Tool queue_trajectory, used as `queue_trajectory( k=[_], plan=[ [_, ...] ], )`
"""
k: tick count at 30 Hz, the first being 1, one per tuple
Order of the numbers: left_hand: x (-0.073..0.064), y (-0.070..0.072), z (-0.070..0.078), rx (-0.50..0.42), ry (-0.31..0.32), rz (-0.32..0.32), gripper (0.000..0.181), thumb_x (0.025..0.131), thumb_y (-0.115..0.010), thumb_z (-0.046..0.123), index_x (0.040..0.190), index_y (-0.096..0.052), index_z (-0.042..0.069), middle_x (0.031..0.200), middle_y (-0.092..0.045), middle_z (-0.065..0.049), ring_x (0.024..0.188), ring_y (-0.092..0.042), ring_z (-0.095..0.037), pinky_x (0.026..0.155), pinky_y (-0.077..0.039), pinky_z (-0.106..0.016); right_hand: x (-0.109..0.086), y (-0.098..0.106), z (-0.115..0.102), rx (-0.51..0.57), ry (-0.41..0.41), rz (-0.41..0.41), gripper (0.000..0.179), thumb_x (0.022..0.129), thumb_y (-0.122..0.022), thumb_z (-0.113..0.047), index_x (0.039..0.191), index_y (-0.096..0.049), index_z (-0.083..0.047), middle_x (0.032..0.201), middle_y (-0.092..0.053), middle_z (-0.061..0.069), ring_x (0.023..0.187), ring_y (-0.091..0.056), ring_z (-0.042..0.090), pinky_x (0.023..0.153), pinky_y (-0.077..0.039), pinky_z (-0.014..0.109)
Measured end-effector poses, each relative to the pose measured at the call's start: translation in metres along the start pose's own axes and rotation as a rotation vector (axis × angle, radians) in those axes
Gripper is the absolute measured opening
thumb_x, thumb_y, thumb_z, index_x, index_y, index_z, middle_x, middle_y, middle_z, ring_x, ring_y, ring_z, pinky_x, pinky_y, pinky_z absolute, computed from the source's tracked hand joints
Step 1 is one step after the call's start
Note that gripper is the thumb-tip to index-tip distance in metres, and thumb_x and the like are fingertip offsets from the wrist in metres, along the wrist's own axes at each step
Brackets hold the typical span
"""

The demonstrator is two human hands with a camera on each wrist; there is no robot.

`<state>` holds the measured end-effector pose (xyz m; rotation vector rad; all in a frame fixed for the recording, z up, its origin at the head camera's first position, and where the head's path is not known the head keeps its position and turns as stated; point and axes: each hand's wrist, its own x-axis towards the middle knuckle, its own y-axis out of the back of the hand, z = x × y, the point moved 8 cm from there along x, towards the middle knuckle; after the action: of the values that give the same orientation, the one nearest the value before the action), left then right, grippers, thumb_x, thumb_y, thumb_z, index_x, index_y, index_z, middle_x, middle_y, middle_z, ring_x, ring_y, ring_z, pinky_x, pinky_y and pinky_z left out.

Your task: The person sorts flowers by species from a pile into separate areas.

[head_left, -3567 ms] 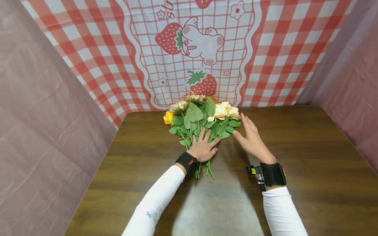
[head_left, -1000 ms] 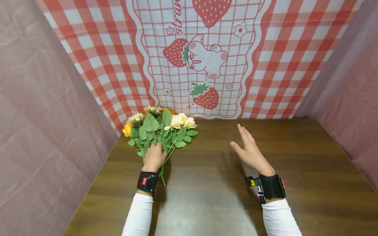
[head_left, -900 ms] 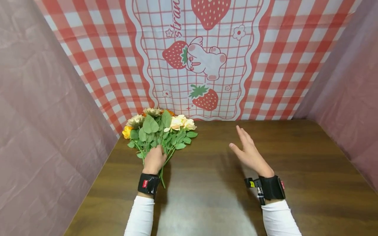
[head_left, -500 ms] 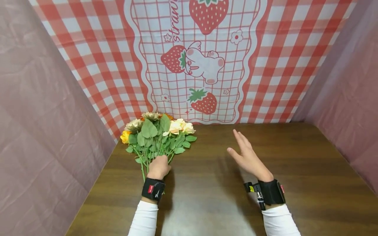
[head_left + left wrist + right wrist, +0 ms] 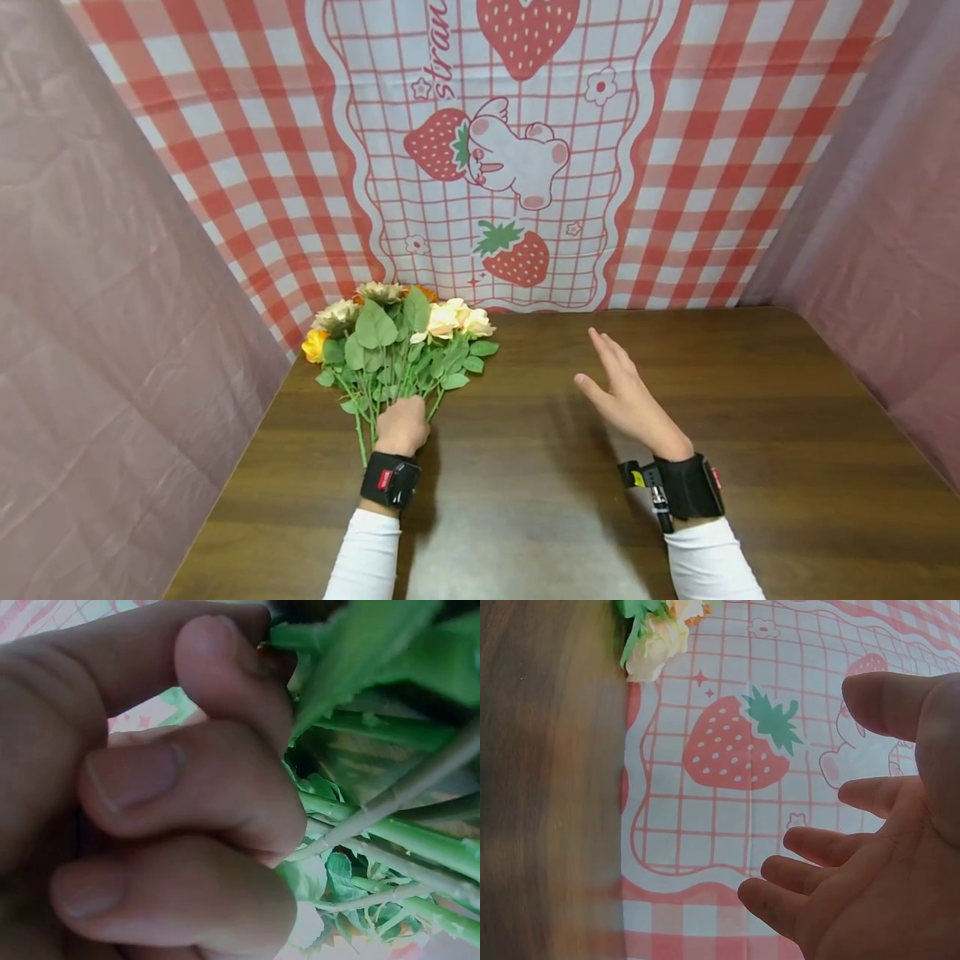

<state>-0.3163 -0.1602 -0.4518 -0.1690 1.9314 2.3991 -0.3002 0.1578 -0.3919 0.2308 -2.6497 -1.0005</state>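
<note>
A bunch of artificial flowers (image 5: 375,325) lies fanned out at the back left of the table, with cream, yellow and orange blooms over green leaves. My left hand (image 5: 402,427) is over the stems, its fingers curled. In the left wrist view, the thumb and index finger pinch a green flower stem (image 5: 300,635) near the top, while other stems (image 5: 409,840) run past the knuckles. The lower stem ends are partly hidden behind this hand. Well to the right, my right hand (image 5: 633,408) holds nothing, its fingers straight and the thumb apart.
The brown wooden table (image 5: 525,467) runs back to a red-and-white checked cloth (image 5: 712,167) with strawberry prints. Pinkish drapes (image 5: 112,333) hang at both sides. Black straps (image 5: 390,479) go round both wrists.
The flowers have gone from the table's middle to the left. My left hand, earlier spread flat on them, has curled and lately slid down the stems. The right hand stays nearly in place.
</note>
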Motion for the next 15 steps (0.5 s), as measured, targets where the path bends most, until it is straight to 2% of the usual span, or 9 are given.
queue_trajectory(
  k=[7,15],
  plan=[
    [0.0,-0.003,0.005,-0.02,-0.07,-0.027,0.011,0.085,-0.066,0.009,0.087,-0.07,-0.001,0.093,-0.071,-0.023,0.079,-0.069,-0.039,0.062,-0.053,-0.052,-0.003,-0.006,0.002,-0.004,0.0,-0.003,0.073,0.1,-0.059,-0.022,0.157,-0.018,-0.003,0.16,-0.014,0.027,0.147,-0.014,0.046,0.11,-0.022,0.067],
    [-0.004,-0.002,0.015,-0.074,-0.195,-0.11,0.013,0.089,-0.063,0.008,0.088,-0.064,-0.005,0.089,-0.069,-0.023,0.077,-0.068,-0.037,0.068,-0.055,-0.047,0.0,-0.011,-0.005,-0.01,0.007,-0.038,0.072,0.101,-0.058,-0.025,0.158,-0.017,-0.007,0.161,-0.013,0.026,0.148,-0.012,0.045,0.11,-0.022,0.067]
  ],
)
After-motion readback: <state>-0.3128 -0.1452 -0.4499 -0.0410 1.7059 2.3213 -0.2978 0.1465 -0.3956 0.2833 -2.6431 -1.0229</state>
